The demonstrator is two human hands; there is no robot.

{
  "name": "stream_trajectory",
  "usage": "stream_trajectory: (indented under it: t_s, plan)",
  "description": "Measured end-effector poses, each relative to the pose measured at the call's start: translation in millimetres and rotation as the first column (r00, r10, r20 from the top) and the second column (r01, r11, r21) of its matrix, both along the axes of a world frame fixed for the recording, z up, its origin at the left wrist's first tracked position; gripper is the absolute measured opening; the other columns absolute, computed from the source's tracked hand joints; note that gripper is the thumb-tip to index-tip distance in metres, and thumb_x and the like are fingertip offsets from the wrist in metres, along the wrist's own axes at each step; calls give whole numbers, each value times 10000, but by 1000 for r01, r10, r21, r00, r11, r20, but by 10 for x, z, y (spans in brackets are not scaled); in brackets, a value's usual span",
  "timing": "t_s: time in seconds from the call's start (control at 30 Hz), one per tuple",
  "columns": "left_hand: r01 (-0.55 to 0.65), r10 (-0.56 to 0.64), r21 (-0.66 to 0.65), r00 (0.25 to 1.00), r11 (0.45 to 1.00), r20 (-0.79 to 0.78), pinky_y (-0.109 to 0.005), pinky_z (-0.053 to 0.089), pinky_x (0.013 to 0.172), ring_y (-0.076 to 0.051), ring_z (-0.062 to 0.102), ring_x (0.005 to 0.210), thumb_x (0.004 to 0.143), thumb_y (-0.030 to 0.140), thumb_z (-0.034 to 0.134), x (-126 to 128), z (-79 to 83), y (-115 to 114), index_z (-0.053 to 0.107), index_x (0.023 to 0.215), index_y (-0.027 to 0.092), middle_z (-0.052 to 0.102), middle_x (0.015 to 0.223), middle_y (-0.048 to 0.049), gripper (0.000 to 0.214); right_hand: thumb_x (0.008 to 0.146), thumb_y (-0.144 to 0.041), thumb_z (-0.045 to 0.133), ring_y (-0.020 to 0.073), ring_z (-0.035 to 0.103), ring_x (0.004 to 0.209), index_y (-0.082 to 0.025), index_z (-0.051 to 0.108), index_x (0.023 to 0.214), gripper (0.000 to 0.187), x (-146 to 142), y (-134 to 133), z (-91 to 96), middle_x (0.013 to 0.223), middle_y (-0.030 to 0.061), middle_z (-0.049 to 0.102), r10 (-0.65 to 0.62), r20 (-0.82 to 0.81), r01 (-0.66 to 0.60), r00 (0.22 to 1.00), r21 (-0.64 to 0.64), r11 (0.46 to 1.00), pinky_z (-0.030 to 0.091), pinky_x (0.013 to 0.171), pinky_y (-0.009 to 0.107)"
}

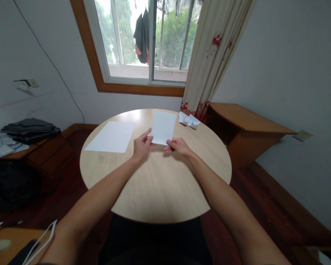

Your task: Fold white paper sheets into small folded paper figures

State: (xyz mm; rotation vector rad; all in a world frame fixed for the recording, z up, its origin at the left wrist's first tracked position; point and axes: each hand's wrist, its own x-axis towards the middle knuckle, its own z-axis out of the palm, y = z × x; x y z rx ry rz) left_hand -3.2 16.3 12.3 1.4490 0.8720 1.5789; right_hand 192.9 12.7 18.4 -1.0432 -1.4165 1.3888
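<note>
A white sheet of paper [163, 126], smaller than the other sheet on the table, is held up slightly tilted over the far middle of the round table. My left hand [142, 144] pinches its lower left corner. At the lower right corner, my right hand [178, 146] grips it between thumb and fingers. To the left, a larger white sheet [111, 136] lies flat on the table. Folded white paper shapes [189, 120] with pointed peaks stand at the back right, beyond my right hand.
The round wooden table [160, 187] fills the middle. A window [149, 44] and a flowered curtain [209, 51] are behind it. A brown desk [253, 121] stands at right. Folded dark clothes [30, 129] and a black bag [13, 182] are at left.
</note>
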Motion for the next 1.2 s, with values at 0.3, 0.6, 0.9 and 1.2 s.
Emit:
stream_trajectory:
  t_s: [0.3,0.6,0.9,1.2]
  plan:
    - [4,-4,-20,1000,1000,-2,-231,567,589,-91,634,560,766,437,667,11,15,-27,500,1330,96,618,677,33,681,624,-576,737,129,646,489,-108,603,703,493,48,-9,20,616,82,701,65,-15,-65,998,17,998,508,462,189]
    - [21,-21,-75,1000,997,10,-250,555,598,-103,612,556,747,456,679,8,71,-59,472,1347,81,587,610,48,737,590,-551,779,137,669,544,-111,636,751,490,97,25,16,672,92,718,90,-7,-90,996,22,996,528,508,196]
    - [156,-159,-247,987,956,8,-260,449,551,-167,597,615,549,618,753,-73,15,42,665,825,52,669,683,-70,636,625,-565,754,155,647,519,-102,621,736,494,130,-66,59,633,96,698,293,133,-280,947,-104,954,492,485,234]
    - [271,-303,-312,951,911,-58,-262,422,544,-159,576,587,533,592,778,-47,-31,34,655,737,67,649,630,-67,577,620,-628,714,112,523,471,-117,632,621,517,126,10,16,529,25,609,10,102,-22,995,116,993,408,480,243]
